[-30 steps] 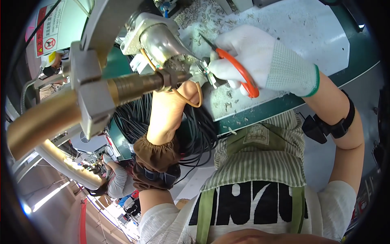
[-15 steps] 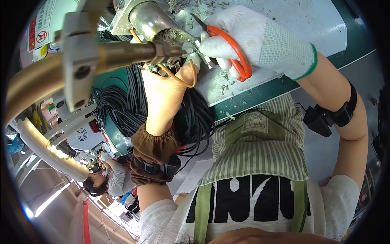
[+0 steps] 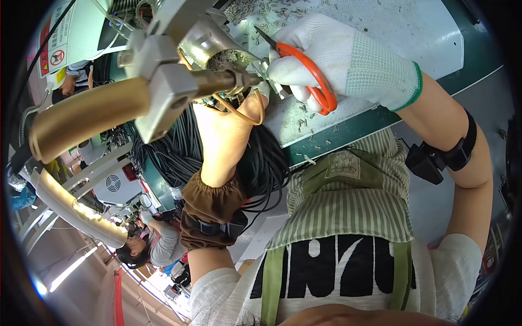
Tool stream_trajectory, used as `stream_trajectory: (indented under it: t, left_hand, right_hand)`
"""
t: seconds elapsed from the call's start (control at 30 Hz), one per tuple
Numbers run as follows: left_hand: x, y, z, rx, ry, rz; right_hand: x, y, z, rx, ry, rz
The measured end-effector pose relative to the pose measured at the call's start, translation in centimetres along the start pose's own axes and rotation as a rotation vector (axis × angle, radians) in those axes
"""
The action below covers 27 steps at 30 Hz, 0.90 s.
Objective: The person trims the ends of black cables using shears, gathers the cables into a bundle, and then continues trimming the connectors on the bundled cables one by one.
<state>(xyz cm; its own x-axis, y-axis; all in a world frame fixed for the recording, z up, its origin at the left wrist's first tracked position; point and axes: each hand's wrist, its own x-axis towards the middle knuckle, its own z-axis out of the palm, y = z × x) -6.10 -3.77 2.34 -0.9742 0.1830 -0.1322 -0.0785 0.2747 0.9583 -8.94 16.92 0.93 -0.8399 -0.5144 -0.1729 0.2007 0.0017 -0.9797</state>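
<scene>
One striped apron (image 3: 340,217) spreads across the near side. Beyond it, black cables (image 3: 176,149) heap around the wrist of the left hand (image 3: 236,114), whose fingertips reach a small metal part (image 3: 279,89); a brass-coloured rod (image 3: 212,82) hides some of them, so their grip cannot be told. At right, the gloved right hand (image 3: 321,57) curls around orange-handled scissors (image 3: 315,69), thumb close against that part, which sits between the hands near a metal tube (image 3: 204,48). Farthest, scraps (image 3: 272,13) litter a white sheet (image 3: 418,35). Judging by this, positioning the part is in hand; the next move calls for steadiness, blades clear.
</scene>
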Motion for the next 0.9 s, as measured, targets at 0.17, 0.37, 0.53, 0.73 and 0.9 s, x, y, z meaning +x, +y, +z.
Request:
stream_trajectory:
  t: [0.17,0.37,0.53,0.73,0.9]
  left_hand:
    - [0.1,0.0,-0.5,-0.011,-0.032,0.015]
    - [-0.6,-0.1,-0.3,-0.248,0.004,-0.175]
    - [-3.4,0.5,-1.8,-0.382,-0.067,-0.404]
    - [-1.7,2.0,0.3,-0.182,-0.379,-0.513]
    - [0.5,4.1,2.3,-0.208,-0.170,-0.392]
  right_hand:
    - [-1.0,-0.8,0.2,0.076,-0.001,0.081]
    - [-2.0,1.0,0.2,0.045,0.008,-0.093]
    - [-8.2,2.3,-1.7,-0.914,0.194,-0.149]
    - [-4.4,-0.8,0.9,-0.506,0.215,-0.143]
    - [-3.2,-0.7,-1.2,0.027,0.146,-0.007]
